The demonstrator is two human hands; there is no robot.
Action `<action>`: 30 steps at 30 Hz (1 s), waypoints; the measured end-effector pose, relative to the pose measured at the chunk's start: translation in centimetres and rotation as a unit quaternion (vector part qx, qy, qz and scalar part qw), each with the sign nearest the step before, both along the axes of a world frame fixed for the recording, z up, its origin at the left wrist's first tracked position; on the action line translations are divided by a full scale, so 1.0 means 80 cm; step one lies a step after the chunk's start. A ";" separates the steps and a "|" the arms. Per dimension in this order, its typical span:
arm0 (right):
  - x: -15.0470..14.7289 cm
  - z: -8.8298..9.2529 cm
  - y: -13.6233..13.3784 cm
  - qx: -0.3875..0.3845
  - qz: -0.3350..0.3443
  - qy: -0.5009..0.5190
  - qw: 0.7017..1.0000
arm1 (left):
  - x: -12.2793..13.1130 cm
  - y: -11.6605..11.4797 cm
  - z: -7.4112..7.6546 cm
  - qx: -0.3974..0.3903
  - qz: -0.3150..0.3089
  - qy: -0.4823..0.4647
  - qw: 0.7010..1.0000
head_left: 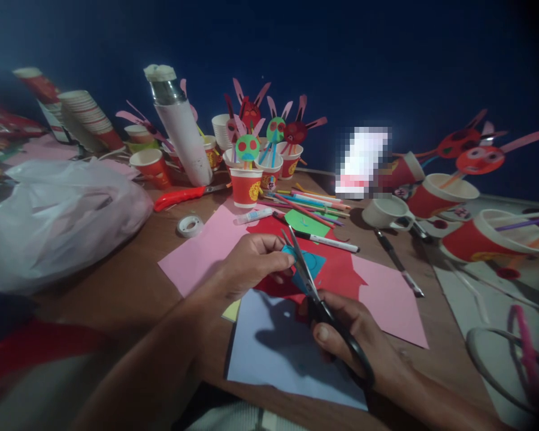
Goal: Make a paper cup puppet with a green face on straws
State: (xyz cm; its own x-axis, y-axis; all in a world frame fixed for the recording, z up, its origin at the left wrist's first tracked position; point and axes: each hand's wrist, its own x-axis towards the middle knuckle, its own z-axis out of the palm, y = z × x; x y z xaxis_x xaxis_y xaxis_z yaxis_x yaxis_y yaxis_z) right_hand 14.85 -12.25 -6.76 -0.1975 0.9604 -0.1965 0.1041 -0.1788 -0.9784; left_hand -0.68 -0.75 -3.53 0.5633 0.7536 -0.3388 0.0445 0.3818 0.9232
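Observation:
Between the fingertips of my left hand (263,260) is a small piece of blue paper (314,262) with a curved line drawn on it. My right hand (354,329) grips black-handled scissors (313,290), their blades parted and reaching up across the blue paper. Below both hands lies a pale sheet of paper (278,353) in shadow. Red paper (341,269) and pink paper (390,299) are spread underneath. A white marker (335,242) rests just beyond the blades, beside a green paper piece (308,222).
Paper cups with rabbit-faced cutouts, such as this red one (246,187), stand at the back. Red-handled scissors (179,197), a tape roll (190,225) and a white plastic bag (63,221) lie left. A flask (184,137) stands behind. A mug (386,212) and black pen (399,263) are right.

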 end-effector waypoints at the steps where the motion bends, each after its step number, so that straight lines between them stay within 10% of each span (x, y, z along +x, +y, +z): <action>1: 0.000 0.001 0.001 0.002 0.001 0.003 1.000 | 0.000 0.000 0.000 -0.002 -0.001 0.000 1.000; 30: -0.002 0.000 0.000 -0.010 -0.001 0.006 1.000 | -0.004 0.004 -0.002 -0.041 -0.024 -0.006 0.999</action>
State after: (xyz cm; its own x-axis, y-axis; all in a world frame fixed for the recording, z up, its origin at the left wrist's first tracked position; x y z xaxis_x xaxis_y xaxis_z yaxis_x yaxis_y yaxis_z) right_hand 14.66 -12.25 -6.79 -0.1982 0.9565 -0.2141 0.0916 -0.1994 -0.9756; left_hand -1.03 -0.43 -3.68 0.6029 0.6946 -0.3924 0.0549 0.4546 0.8890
